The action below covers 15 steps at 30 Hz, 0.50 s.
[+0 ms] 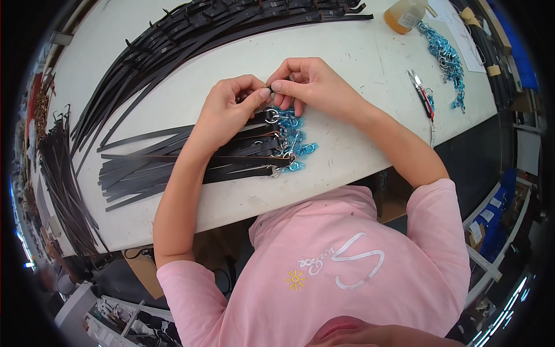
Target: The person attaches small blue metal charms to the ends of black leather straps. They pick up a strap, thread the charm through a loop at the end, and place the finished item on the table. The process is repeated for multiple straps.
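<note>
Above the table, my left hand (231, 107) and my right hand (309, 87) meet fingertip to fingertip. Both are closed in a pinch on a small dark piece (270, 88), which looks like the end of a black strap; the fingers hide most of it. Just below them lies a bundle of black straps (144, 168), fanned out to the left. At its right end are silver metal rings (272, 115) and clasps wrapped in blue plastic film (295, 139). My left wrist passes over part of this bundle.
A long pile of black straps with buckles (173, 43) curves across the table's far left. More straps (63, 179) hang over the left edge. On the right lie red-handled snips (423, 95), a heap of blue-wrapped clasps (445, 55) and a bottle of amber liquid (402, 16).
</note>
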Available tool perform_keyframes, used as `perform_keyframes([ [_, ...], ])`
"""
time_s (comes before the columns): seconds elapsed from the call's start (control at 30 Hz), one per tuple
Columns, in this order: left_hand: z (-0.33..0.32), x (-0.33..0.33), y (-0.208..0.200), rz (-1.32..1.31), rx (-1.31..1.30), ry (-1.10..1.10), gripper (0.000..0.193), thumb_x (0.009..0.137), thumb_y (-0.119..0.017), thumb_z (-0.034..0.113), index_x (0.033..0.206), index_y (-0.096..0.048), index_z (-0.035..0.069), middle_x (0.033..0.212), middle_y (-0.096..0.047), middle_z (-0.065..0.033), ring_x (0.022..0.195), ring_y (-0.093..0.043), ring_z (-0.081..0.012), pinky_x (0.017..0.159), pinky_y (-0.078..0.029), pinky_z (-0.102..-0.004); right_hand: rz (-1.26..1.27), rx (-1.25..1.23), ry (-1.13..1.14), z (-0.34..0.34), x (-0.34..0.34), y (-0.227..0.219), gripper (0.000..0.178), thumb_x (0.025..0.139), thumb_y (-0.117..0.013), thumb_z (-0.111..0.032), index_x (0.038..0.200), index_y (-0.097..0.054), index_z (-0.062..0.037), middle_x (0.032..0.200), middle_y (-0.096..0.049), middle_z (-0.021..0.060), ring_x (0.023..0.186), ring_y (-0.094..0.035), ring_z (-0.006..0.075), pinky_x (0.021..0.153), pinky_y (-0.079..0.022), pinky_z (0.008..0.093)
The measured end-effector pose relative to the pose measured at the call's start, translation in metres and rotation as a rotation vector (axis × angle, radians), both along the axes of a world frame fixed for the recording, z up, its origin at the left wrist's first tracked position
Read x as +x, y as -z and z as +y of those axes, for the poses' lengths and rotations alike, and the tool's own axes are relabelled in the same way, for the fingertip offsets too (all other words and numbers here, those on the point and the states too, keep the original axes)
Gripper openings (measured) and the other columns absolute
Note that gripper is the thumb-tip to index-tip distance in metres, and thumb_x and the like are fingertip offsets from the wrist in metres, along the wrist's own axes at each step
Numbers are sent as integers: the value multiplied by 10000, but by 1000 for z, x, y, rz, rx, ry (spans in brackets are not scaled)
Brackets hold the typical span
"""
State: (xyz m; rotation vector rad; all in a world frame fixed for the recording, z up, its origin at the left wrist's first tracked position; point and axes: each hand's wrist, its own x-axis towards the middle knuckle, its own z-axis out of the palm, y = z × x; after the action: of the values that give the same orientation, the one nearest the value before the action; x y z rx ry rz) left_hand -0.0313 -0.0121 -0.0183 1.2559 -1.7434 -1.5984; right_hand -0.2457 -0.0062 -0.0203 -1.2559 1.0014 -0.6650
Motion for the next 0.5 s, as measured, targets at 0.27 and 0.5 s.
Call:
perform_keyframes([
  [0.27,-4,2,-12,77,105,31,190,993,-634,171,935,-670,-6,798,-633,12,714,-505,-61,678,-428,-212,-67,-11,27,1,-1,-3,174,994,-604,-125,1097,-630,13,871,-694,69,775,-663,103,638,-534,212],
  [0.5,7,26,-13,-129,-217,-2,225,980,-630,148,1123,-694,-14,871,-648,-53,769,-555,-113,724,-466,-262,-32,-112,22,-3,-8,-1,259,966,-660,-177,1149,-600,-5,911,-675,55,817,-646,108,718,-538,248],
])
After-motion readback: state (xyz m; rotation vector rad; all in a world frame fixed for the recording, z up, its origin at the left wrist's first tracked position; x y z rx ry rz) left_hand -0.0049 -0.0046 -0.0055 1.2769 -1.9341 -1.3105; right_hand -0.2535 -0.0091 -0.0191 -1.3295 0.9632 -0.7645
